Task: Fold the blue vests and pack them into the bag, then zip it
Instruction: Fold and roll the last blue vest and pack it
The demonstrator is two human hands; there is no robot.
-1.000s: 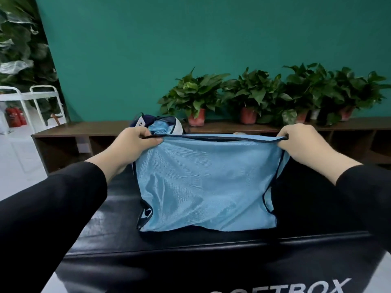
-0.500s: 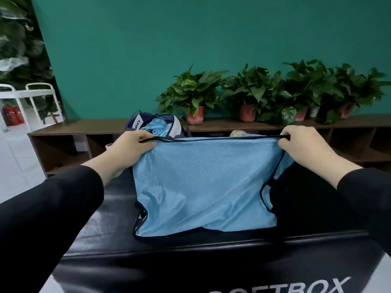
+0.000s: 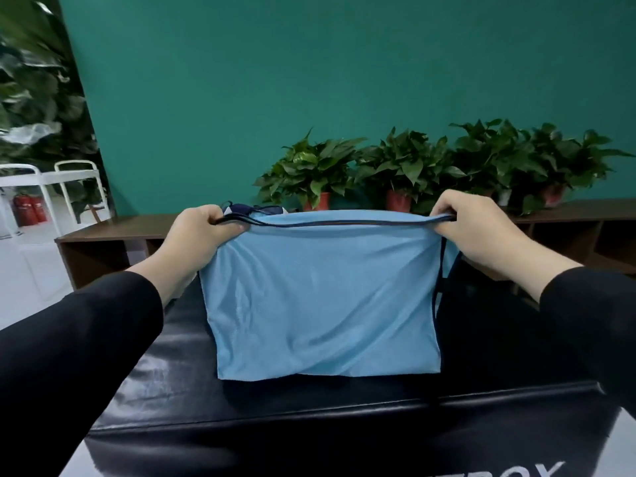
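A light blue mesh vest (image 3: 323, 297) with dark trim hangs folded in front of me, its lower edge touching the black padded table (image 3: 309, 407). My left hand (image 3: 199, 235) grips its top left corner and my right hand (image 3: 478, 228) grips its top right corner, stretching the top edge taut. Behind the vest, just right of my left hand, a sliver of the navy and white bag (image 3: 251, 211) shows; the vest hides the rest of it.
A low brown shelf (image 3: 113, 232) runs along the green wall with several potted plants (image 3: 316, 173) on it. A white cart (image 3: 51, 187) and red fire extinguishers (image 3: 29, 210) stand at the left.
Both hands have lifted the vest higher, so it hangs steeper and covers most of the bag. My view has tilted up a little.
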